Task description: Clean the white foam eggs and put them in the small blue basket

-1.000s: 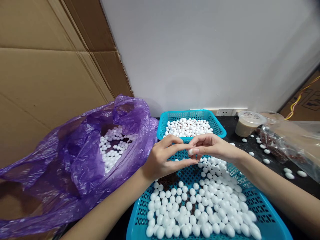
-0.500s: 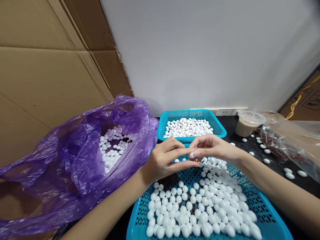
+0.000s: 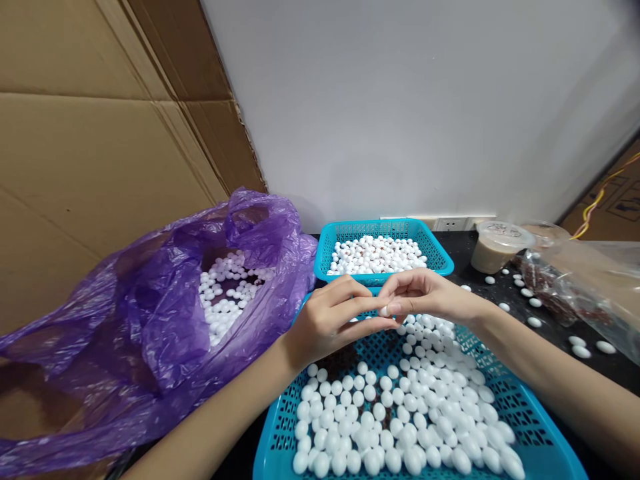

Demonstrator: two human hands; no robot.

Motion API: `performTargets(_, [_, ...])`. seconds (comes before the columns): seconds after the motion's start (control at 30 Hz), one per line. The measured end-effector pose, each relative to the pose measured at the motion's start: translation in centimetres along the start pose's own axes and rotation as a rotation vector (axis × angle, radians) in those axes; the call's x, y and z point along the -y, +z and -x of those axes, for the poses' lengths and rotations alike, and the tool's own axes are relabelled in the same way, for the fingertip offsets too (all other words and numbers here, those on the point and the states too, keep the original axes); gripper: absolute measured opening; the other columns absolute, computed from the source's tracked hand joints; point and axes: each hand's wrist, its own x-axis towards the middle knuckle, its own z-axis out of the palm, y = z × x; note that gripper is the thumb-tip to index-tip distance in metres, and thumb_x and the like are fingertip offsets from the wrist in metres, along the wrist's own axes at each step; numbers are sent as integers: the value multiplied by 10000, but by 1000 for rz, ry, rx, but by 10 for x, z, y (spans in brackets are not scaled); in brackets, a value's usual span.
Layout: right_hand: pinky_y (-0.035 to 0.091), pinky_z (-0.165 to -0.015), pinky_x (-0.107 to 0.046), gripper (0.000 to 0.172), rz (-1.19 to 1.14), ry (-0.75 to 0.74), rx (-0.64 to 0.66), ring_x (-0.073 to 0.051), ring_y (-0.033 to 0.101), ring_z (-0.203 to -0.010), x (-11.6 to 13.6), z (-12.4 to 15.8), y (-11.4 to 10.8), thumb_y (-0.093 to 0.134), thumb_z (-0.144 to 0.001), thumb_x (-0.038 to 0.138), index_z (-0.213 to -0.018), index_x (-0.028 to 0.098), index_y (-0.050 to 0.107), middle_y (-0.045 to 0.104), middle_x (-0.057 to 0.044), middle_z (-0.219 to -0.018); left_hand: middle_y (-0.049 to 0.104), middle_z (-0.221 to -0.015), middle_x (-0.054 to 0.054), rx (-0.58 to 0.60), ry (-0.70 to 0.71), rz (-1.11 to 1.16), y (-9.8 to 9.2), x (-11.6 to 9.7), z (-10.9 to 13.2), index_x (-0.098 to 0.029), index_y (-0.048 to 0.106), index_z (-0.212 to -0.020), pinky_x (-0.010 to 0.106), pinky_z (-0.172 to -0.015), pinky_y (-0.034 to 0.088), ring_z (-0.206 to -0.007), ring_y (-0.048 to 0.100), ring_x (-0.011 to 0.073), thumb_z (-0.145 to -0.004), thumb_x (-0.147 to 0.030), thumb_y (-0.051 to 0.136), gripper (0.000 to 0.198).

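Observation:
My left hand (image 3: 325, 320) and my right hand (image 3: 420, 297) meet above the far end of a large teal basket (image 3: 550, 443). Between their fingertips is one small white ball (image 3: 384, 311), pinched from both sides. Both hands are closed on it, with the left fingers reaching across to the right thumb and fingertips. Below them the basket holds many white balls (image 3: 367, 420) and some dark reddish-brown bits. Behind the hands stands a smaller teal basket (image 3: 443, 262) holding more white balls with reddish bits among them.
At the left lies an open purple plastic bag (image 3: 170, 313) with white balls inside. Back right are a lidded cup (image 3: 495, 248), a clear bag with brown contents (image 3: 550, 290) and loose balls on the black table (image 3: 457, 243). Cardboard (image 3: 90, 147) and a wall (image 3: 400, 113) stand behind.
Both hands keep almost the same pose. The fingertips have shifted very slightly around the white ball, and less of it shows.

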Motion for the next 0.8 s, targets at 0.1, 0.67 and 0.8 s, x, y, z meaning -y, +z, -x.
performTargets(0.1, [522, -659, -216, 135, 5, -6, -4, -100, 646, -705, 0, 0, 0, 678, -766, 214, -886, 153, 670, 687, -15, -781, 613, -771, 38, 14, -6, -2, -2, -3, -2, -134, 630, -972, 259, -625, 496, -698, 553, 117, -778, -199, 674, 209])
performTargets(0.67, [527, -672, -220, 94, -20, -26, 23, -103, 655, -728, -2, 1, -2, 664, -782, 185, -872, 162, 669, 684, -12, -805, 586, -788, 31, 57, -9, -45, -1, -1, -5, -154, 608, -1025, 276, -641, 491, -712, 532, 131, -743, -324, 704, 344])
performTargets(0.8, [520, -668, -217, 118, -1, -9, 17, -100, 642, -723, -2, 1, -2, 682, -765, 187, -879, 161, 667, 683, -11, -799, 588, -779, 31, 74, 3, -46, 0, 0, -4, -150, 616, -998, 279, -655, 479, -709, 522, 129, -799, -237, 650, 220])
